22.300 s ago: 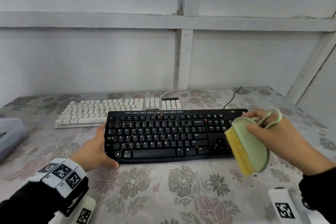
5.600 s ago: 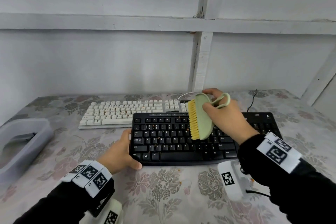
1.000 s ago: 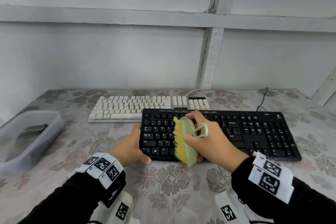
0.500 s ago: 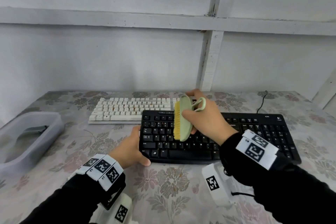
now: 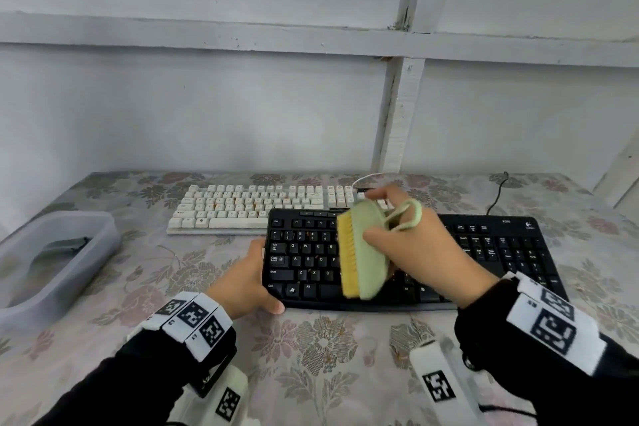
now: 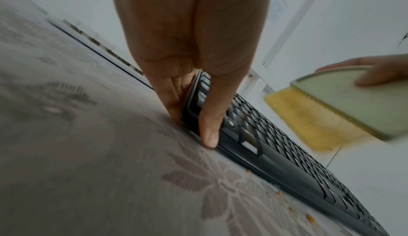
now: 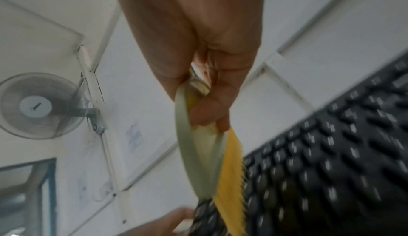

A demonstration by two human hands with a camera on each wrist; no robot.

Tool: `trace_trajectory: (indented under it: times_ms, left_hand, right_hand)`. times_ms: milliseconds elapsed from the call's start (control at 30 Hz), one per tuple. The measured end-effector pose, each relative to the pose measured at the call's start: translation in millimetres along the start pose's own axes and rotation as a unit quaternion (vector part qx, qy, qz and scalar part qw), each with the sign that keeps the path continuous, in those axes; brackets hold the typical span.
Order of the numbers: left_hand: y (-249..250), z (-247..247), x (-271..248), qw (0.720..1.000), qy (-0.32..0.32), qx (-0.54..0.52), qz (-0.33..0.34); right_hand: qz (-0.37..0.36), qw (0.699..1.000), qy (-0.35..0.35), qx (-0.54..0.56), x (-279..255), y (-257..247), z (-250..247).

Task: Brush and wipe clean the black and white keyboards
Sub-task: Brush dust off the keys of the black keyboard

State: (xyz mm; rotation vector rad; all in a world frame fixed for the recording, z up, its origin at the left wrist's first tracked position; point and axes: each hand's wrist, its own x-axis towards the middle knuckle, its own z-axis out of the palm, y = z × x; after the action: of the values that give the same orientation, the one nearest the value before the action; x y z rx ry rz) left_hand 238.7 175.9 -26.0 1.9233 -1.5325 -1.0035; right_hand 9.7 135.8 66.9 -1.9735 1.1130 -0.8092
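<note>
The black keyboard (image 5: 484, 252) lies near the front of the table, with the white keyboard (image 5: 249, 207) just behind it to the left. My left hand (image 5: 247, 282) grips the black keyboard's left end (image 6: 260, 145), thumb on its front corner and fingers along its side edge. My right hand (image 5: 420, 249) holds a green brush with yellow bristles (image 5: 363, 252) over the keys left of centre, bristles facing left. In the right wrist view the brush (image 7: 198, 152) is edge-on above the keys (image 7: 331, 161), blurred.
A grey plastic tub (image 5: 52, 263) sits at the table's left edge. Cables (image 5: 498, 194) run from the keyboards toward the wall. Orange crumbs (image 6: 309, 218) lie on the flowered tablecloth (image 5: 311, 356) in front of the black keyboard. A wall fan (image 7: 42, 105) hangs high.
The brush has come back toward me over the black keyboard's left half, from the top row to mid-rows. My left hand still holds the keyboard's left end.
</note>
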Motion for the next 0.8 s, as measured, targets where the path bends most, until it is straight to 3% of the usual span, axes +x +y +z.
trace_trajectory:
  times_ms: [167, 367, 600, 733, 800]
  left_hand:
    - [-0.3, -0.2, -0.4, 1.000, 0.001, -0.002, 0.001]
    - [-1.5, -0.2, 0.0, 1.000, -0.004, -0.008, 0.014]
    - [-5.1, 0.2, 2.9, 1.000, -0.006, -0.009, 0.014]
    - [-5.8, 0.2, 3.6, 1.000, -0.006, -0.005, 0.012]
    - [-6.4, 0.2, 4.0, 1.000, -0.006, -0.003, 0.011]
  right_hand:
    - [-0.004, 0.996, 0.059, 0.066, 27.0, -3.4, 2.2]
    - [-0.024, 0.999, 0.011, -0.027, 17.3, 11.7, 31.4]
    - [0.038, 0.995, -0.093, -0.027, -29.7, 27.5, 40.1]
    - [0.037, 0.993, -0.110, -0.026, -33.0, 12.7, 27.6]
    - [0.023, 0.996, -0.077, -0.032, -23.2, 3.1, 20.0]
